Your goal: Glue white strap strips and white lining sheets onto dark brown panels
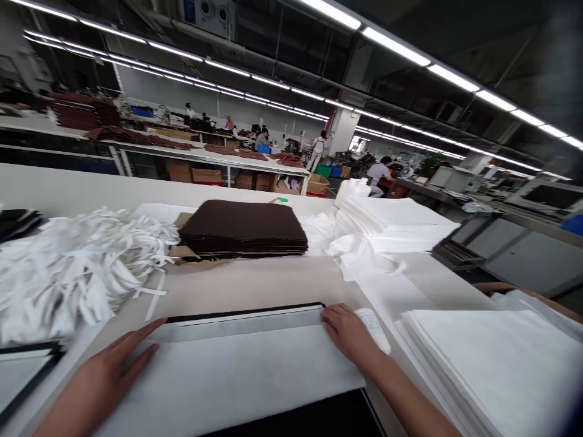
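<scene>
A white sheet of thin fabric [246, 370] lies on the table in front of me over black fabric [319, 419], whose dark edge shows along the far side. A grey-white band runs along the sheet's far edge. My left hand [107, 376] rests at the sheet's far left corner, index finger and thumb stretched out and apart. At the far right corner is my right hand [348, 334], its slightly bent fingertips touching the sheet, with no clear grip on it. A white object with faint markings [373, 331] lies just beyond my right wrist.
A stack of dark brown fabric pieces [246, 227] stands behind the sheet. White strips [91, 261] are heaped at left. White sheet stacks [396, 221] [496, 358] stand at back right and near right. Other people work at farther tables [218, 158].
</scene>
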The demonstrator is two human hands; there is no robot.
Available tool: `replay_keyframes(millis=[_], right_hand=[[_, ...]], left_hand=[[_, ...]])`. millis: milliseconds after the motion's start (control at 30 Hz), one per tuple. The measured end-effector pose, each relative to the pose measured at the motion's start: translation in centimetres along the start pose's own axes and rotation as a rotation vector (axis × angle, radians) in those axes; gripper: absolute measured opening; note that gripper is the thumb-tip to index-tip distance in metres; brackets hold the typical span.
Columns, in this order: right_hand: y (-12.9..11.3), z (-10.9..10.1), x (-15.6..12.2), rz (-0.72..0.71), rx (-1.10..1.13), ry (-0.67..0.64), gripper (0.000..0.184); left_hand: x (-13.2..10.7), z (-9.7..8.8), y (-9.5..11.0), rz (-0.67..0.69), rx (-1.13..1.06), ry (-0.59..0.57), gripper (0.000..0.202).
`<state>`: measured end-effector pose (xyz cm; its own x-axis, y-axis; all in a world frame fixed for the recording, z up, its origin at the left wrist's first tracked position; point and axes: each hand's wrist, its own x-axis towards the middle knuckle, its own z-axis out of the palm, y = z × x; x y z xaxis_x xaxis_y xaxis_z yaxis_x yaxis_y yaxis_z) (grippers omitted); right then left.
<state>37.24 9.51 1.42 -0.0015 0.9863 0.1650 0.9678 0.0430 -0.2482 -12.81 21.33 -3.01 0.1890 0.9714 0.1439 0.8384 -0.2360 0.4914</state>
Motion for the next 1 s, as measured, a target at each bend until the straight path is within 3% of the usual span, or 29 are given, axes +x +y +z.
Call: replay_keyframes(millis=[233, 400, 1000], right_hand=[[1.3, 0.8, 0.1, -0.007, -0.021, -0.045, 0.03], [1.3, 0.9, 0.1, 0.001, -0.017, -0.029, 0.034], [2.3, 2.0, 0.0, 0.009, -0.023, 0.023, 0.039]], left_hand=[[0.6, -1.9, 3.1, -0.151, -0.041, -0.037, 0.041], [0.5, -2.1, 2.8, -0.104, -0.053, -0.046, 0.031], [0.6, -2.0, 1.9, -0.077, -0.006, -0.098, 0.038]])
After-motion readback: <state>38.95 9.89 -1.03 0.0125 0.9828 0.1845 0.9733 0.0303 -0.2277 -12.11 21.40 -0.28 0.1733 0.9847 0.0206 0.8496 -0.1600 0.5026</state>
